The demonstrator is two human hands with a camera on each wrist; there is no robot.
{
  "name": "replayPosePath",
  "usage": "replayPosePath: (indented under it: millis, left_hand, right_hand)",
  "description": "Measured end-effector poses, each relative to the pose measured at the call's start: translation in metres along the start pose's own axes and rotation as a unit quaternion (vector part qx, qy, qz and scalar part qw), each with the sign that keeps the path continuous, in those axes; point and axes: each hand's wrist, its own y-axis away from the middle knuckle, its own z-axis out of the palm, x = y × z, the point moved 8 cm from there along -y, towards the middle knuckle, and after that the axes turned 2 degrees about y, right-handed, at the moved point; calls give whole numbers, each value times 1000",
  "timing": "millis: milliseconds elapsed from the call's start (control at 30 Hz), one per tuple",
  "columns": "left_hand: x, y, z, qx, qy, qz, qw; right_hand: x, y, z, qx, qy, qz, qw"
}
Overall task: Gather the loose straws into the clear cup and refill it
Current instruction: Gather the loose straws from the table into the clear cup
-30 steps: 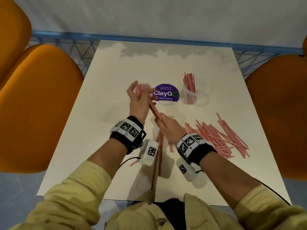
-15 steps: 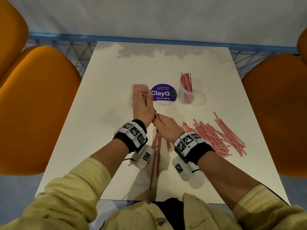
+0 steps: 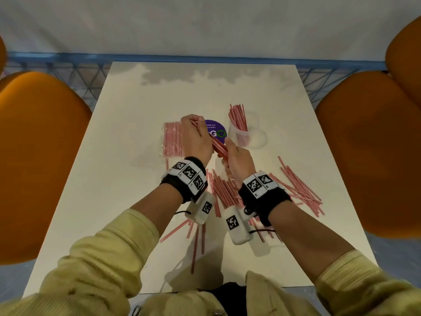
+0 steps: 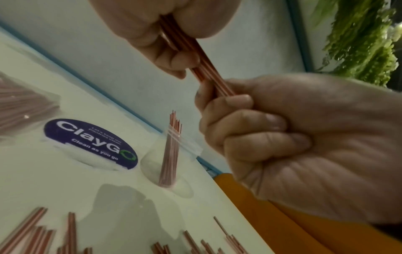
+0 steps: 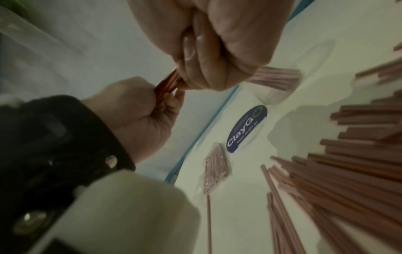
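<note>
Straws are the business here: a small bundle (image 3: 217, 145) of red-and-white ones is held slantwise in the air just on the near side of the purple sticker (image 3: 216, 131), with both hands curled round it. The left hand (image 3: 196, 139) grips the far, upper end and the right hand (image 3: 237, 160) the near, lower end, probably so the sticks can be squared up into one tight bunch before going into the clear cup (image 3: 245, 133), which stands just to the right of the sticker with a sheaf already leaning in it. Holding both ends likely keeps the thin sticks from fanning out or slipping. Most of the loose straws (image 3: 293, 188) lie scattered on the white table (image 3: 127, 179), nearer the person than the sticker and to its right, and a few more lie directly under the wrists. A clear packet (image 3: 173, 139) of straws lies flat just left of the sticker, presumably the refill stock. The left hand covers part of the sticker's lettering in the head view. How many straws are in the bundle cannot be counted, as the fingers wrap most of it. The wrist bands and cameras hide part of the scattered heap, and the cup's transparent wall is hard to trace. Whether the packet is opened cannot be told.
</note>
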Motion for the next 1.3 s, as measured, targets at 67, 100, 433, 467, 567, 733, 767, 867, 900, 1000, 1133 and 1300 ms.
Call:
replayPosePath:
  millis: [67,100,433,467,567,733,767,867,900,1000,1133,1300]
  left_hand:
    - [1,-7,12,-13,-15,-2,1000]
    - [3,-12,17,-15,-24,1,1000]
    - [31,-72,68,19,-53,58,997]
    - [32,-79,72,23,-53,64,996]
    - [33,-91,88,3,-79,88,993]
    - [17,-88,113,-74,-185,122,972]
    - [14,-85,117,-89,-213,144,962]
    - [-1,-70,132,-154,-307,189,920]
    - [-8,-67,135,-179,-314,180,915]
    - [-26,-59,139,-249,-319,129,905]
    - [-17,-54,133,-301,-311,103,896]
    - [-7,-61,73,-155,-133,-24,979]
  right_hand:
    - [-6,-11,-8,13,36,-25,999]
    - [-9,-16,-12,16,41,-33,998]
    - [-46,-78,-67,110,183,-84,973]
    - [-46,-82,-77,135,201,-86,966]
    - [-37,-91,-96,167,255,-73,950]
    - [-8,-110,-94,95,245,-9,965]
    - [-4,-112,-92,88,234,2,968]
    - [3,-112,-88,71,226,14,971]
    - [4,-112,-88,71,225,14,972]
    - [6,-112,-88,74,223,18,972]
    - [5,-108,-87,78,227,10,971]
    - [7,-87,-90,113,174,5,978]
